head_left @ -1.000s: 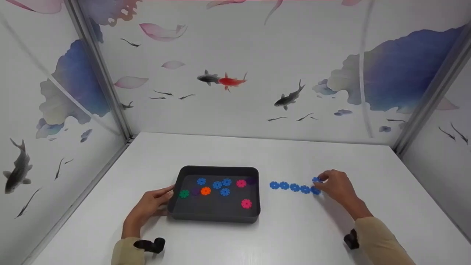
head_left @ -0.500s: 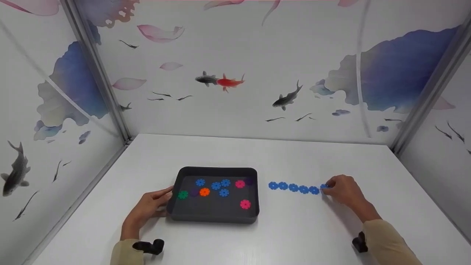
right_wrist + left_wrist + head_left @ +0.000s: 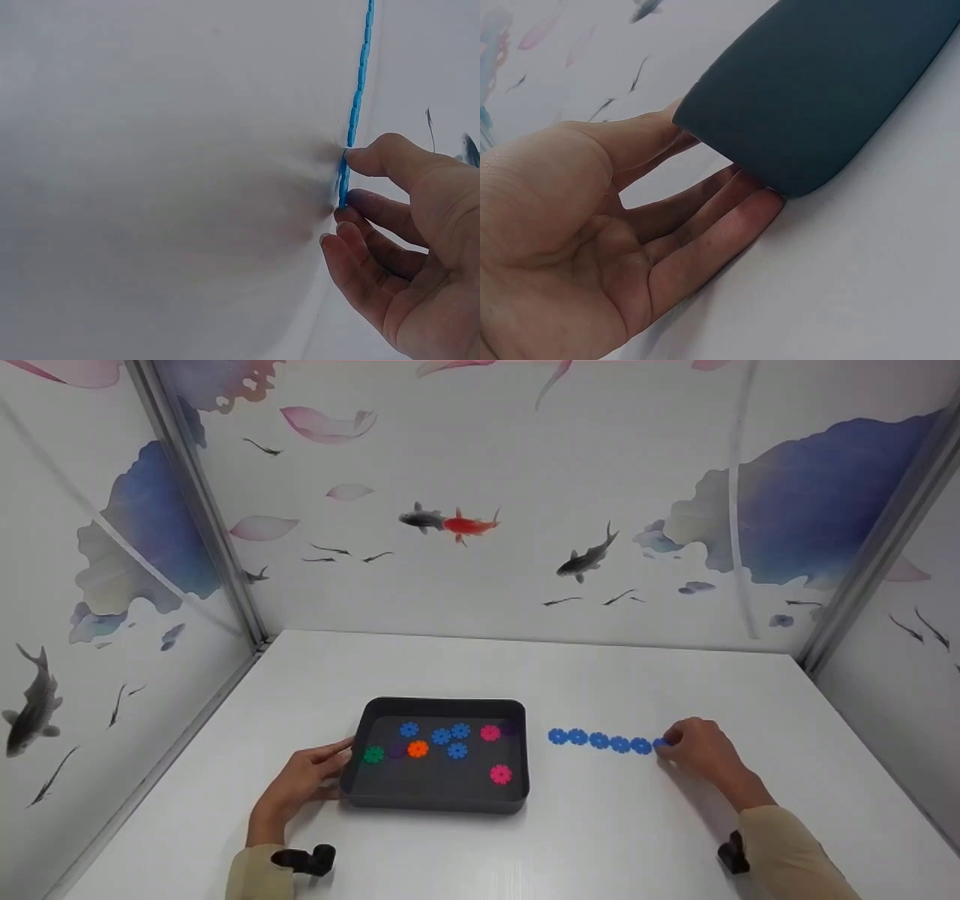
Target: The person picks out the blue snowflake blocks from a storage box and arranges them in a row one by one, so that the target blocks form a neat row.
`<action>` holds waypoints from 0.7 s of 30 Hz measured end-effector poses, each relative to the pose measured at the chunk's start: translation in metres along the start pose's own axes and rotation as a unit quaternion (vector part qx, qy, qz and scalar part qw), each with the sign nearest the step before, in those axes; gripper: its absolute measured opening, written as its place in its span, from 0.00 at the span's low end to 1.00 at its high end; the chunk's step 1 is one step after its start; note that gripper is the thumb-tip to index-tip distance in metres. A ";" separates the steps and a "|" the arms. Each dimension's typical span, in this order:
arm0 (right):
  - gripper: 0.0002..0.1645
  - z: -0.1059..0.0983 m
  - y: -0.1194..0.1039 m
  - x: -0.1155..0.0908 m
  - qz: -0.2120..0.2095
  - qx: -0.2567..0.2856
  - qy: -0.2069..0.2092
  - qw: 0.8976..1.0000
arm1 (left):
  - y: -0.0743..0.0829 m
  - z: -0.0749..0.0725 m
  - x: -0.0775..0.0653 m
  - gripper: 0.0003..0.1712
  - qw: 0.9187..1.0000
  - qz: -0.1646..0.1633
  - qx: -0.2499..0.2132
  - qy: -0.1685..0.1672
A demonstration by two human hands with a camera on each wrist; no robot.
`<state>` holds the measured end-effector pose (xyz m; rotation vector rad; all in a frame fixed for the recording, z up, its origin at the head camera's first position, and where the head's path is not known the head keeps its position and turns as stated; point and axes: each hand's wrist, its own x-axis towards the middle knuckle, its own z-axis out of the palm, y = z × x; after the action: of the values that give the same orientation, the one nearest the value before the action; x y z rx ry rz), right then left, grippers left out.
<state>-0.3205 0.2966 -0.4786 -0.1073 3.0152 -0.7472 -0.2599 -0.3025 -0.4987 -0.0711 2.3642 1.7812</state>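
Compared with a second ago, the right hand (image 3: 701,746) has moved right, and the blue notched disc (image 3: 661,743) in its grasp, then beyond the far side of the row of five blue discs (image 3: 598,740), now sits at that row's right end. The left hand and the tray have kept their places.

The right hand pinches the disc. In the head view the hand covers part of it, while the right wrist view shows the thumb (image 3: 382,154) and the fingertips at it. That view also turns the blue pieces edge-on, so they run as one thin segmented line; from above they read as flower-like rounds. Whether the held piece touches the counter (image 3: 585,840), I cannot tell.

The left hand (image 3: 300,776) rests its extended fingers against the outer left wall of the dark gray tray (image 3: 435,801), not wrapped round it. The left wrist view adds that some fingertips reach the wall's lower edge, with the thumb up near the rim.

Only the head view shows inside the tray: four blue pieces (image 3: 457,750) toward the middle and far side, two pink pieces (image 3: 501,774) at right, an orange piece (image 3: 418,748), a green piece (image 3: 373,754) at left, and dark purple pieces (image 3: 510,728).
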 end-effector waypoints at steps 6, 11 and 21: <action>0.19 0.001 0.003 0.000 0.010 -0.002 -0.013 1.000 | 0.001 0.001 -0.001 0.32 1.000 -0.003 0.004 0.000; 0.20 -0.002 0.005 -0.001 0.013 -0.003 -0.025 1.000 | 0.001 0.002 -0.001 0.32 1.000 -0.008 0.002 0.008; 0.23 -0.006 -0.011 0.004 -0.003 0.046 0.091 0.995 | 0.002 0.002 -0.002 0.31 1.000 -0.011 -0.002 0.009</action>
<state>-0.3236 0.2895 -0.4684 -0.0475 3.1446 -0.9446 -0.2582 -0.3007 -0.4971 -0.1132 2.3625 1.7843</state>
